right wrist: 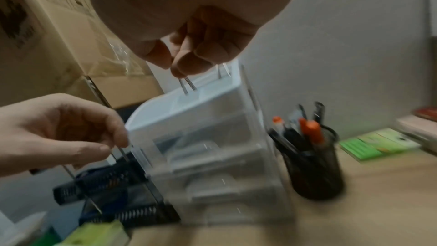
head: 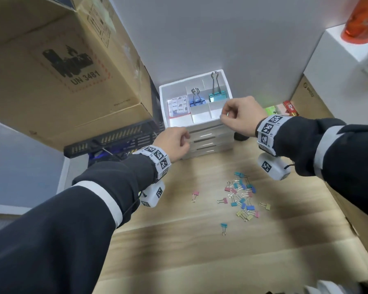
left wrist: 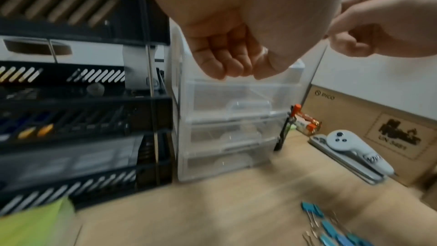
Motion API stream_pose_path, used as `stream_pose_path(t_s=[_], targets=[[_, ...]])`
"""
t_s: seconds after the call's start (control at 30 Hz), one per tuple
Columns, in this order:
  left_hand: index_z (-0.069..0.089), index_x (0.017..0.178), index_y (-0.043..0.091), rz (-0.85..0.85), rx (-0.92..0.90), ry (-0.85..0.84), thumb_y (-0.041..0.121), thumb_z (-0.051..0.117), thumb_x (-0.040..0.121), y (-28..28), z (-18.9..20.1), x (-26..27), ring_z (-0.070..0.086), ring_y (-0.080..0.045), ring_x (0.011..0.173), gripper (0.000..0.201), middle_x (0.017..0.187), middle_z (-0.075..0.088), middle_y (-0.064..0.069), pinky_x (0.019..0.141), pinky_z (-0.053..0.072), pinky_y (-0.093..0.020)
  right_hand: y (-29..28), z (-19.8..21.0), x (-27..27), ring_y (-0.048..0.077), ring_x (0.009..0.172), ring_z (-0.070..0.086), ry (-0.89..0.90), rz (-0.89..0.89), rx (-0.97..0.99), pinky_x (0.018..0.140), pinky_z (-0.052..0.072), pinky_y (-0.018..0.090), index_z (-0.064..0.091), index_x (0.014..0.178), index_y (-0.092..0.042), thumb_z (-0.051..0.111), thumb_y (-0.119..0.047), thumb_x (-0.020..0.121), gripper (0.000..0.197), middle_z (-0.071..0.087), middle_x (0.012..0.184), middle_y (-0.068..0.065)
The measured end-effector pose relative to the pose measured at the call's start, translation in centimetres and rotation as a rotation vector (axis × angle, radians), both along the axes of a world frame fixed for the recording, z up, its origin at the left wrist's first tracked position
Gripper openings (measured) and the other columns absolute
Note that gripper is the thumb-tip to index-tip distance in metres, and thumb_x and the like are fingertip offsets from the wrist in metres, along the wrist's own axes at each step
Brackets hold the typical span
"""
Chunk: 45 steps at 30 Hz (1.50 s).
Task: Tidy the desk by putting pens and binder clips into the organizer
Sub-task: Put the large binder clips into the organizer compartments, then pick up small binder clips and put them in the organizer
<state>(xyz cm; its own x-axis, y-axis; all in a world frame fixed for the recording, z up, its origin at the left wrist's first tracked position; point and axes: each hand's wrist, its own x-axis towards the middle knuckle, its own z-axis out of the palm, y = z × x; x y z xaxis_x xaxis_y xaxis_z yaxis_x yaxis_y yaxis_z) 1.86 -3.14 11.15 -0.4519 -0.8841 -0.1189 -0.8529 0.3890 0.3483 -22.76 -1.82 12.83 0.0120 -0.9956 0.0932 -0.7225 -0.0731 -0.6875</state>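
Our right hand (head: 238, 115) pinches the wire handles of a small clip (right wrist: 188, 84) over the organizer (head: 225, 81) tray's front right cell; our left hand (head: 174, 143) is curled at its front left corner, contents indeterminable. We judge the task early: two big clips (head: 217, 96) stand in the rear cells, many small clips (head: 242, 196) remain on the desk (head: 179, 240), and pens (right wrist: 309, 130) sit in a mesh cup (right wrist: 314, 179).

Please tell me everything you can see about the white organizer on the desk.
The organizer is a small plastic unit standing upright on the wooden desk, against the white wall. Its white top tray is split by dividers; one compartment holds a blue clip, another a teal clip, a third small printed packets. Below are stacked clear drawers with handles, all closed. The right hand hangs over the tray's front right corner, pinching metal wires; the left hand is at its front left.
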Motion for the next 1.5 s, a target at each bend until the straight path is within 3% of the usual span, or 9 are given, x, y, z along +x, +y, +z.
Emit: stream_pose_path(t_s=[0.2, 0.33, 0.5, 0.63, 0.73, 1.03, 1.2, 1.3, 1.5], targets=[[0.068, 0.094, 0.018, -0.022, 0.219, -0.133, 0.018, 0.060, 0.083, 3.2, -5.9, -0.4, 0.061, -0.017, 0.078, 0.013, 0.077, 0.060, 0.010, 0.068, 0.047, -0.026, 3.6, -7.8, -2.8, 0.016, 0.063, 0.062, 0.101, 0.035, 0.360, 0.061, 0.048, 0.023, 0.066, 0.084, -0.013, 0.061, -0.010, 0.083, 0.005, 0.066, 0.073, -0.001], [0.064, 0.091, 0.023, -0.045, 0.342, -0.177, 0.020, 0.061, 0.083, 5.6, -10.9, -1.4, 0.063, -0.021, 0.086, 0.009, 0.085, 0.061, 0.006, 0.071, 0.044, -0.026, 6.6, -14.3, -4.5, 0.021, 0.077, 0.059, 0.166, -0.018, 0.505, 0.073, 0.041, 0.023, 0.063, 0.085, -0.018, 0.059, -0.006, 0.083, 0.012, 0.060, 0.077, -0.005], [0.070, 0.095, 0.017, -0.045, 0.384, -0.141, 0.018, 0.059, 0.088, 7.9, -14.8, -3.2, 0.063, -0.020, 0.088, 0.013, 0.089, 0.062, 0.005, 0.076, 0.046, -0.024, 9.8, -18.9, -4.5, 0.020, 0.078, 0.065, 0.166, -0.056, 0.593, 0.066, 0.049, 0.026, 0.064, 0.079, -0.020, 0.065, -0.012, 0.082, 0.008, 0.067, 0.079, -0.002], [0.071, 0.097, 0.016, -0.009, 0.339, -0.077, 0.020, 0.060, 0.088, 7.6, -16.5, -5.2, 0.062, -0.020, 0.092, 0.015, 0.098, 0.067, 0.002, 0.080, 0.049, -0.027, 10.1, -20.6, -4.0, 0.016, 0.075, 0.063, 0.177, -0.111, 0.594, 0.061, 0.049, 0.026, 0.064, 0.082, -0.022, 0.072, -0.025, 0.079, 0.009, 0.066, 0.080, -0.004], [0.068, 0.093, 0.018, 0.001, 0.317, -0.043, 0.021, 0.060, 0.087, 7.4, -17.6, -7.5, 0.060, -0.019, 0.091, 0.010, 0.099, 0.065, 0.001, 0.079, 0.050, -0.030, 10.0, -21.6, -3.8, 0.016, 0.077, 0.062, 0.211, -0.097, 0.619, 0.066, 0.051, 0.027, 0.064, 0.086, -0.022, 0.073, -0.030, 0.079, 0.015, 0.065, 0.084, -0.005], [0.067, 0.100, 0.017, -0.135, 0.302, -0.085, 0.023, 0.071, 0.081, 6.4, -19.7, -12.3, 0.058, -0.022, 0.094, 0.020, 0.099, 0.061, -0.002, 0.073, 0.041, -0.029, 9.3, -21.9, -4.5, 0.016, 0.081, 0.063, 0.172, -0.075, 0.663, 0.069, 0.051, 0.027, 0.062, 0.089, -0.026, 0.077, -0.021, 0.075, 0.021, 0.065, 0.088, -0.007], [0.069, 0.103, 0.019, -0.144, 0.341, -0.108, 0.024, 0.070, 0.080, 5.7, -19.8, -13.1, 0.060, -0.021, 0.094, 0.024, 0.101, 0.063, -0.001, 0.075, 0.045, -0.028, 8.9, -22.0, -4.3, 0.017, 0.079, 0.064, 0.153, -0.075, 0.745, 0.072, 0.056, 0.032, 0.060, 0.081, -0.026, 0.075, -0.014, 0.070, 0.022, 0.064, 0.085, -0.006], [0.069, 0.104, 0.020, -0.149, 0.326, -0.153, 0.025, 0.069, 0.078, 5.5, -19.6, -13.2, 0.061, -0.021, 0.093, 0.027, 0.099, 0.065, 0.001, 0.072, 0.049, -0.029, 8.6, -22.0, -4.4, 0.016, 0.078, 0.064, 0.149, -0.039, 0.769, 0.070, 0.054, 0.029, 0.063, 0.073, -0.024, 0.073, -0.014, 0.072, 0.014, 0.066, 0.080, -0.005], [0.063, 0.093, 0.017, -0.182, 0.301, -0.180, 0.025, 0.065, 0.074, 6.0, -19.6, -13.1, 0.061, -0.025, 0.087, 0.020, 0.092, 0.063, -0.002, 0.069, 0.050, -0.031, 7.6, -22.0, -5.6, 0.016, 0.074, 0.067, -0.054, -0.136, 0.772, 0.071, 0.056, 0.032, 0.068, 0.080, -0.015, 0.074, -0.010, 0.072, 0.012, 0.071, 0.075, 0.000]])
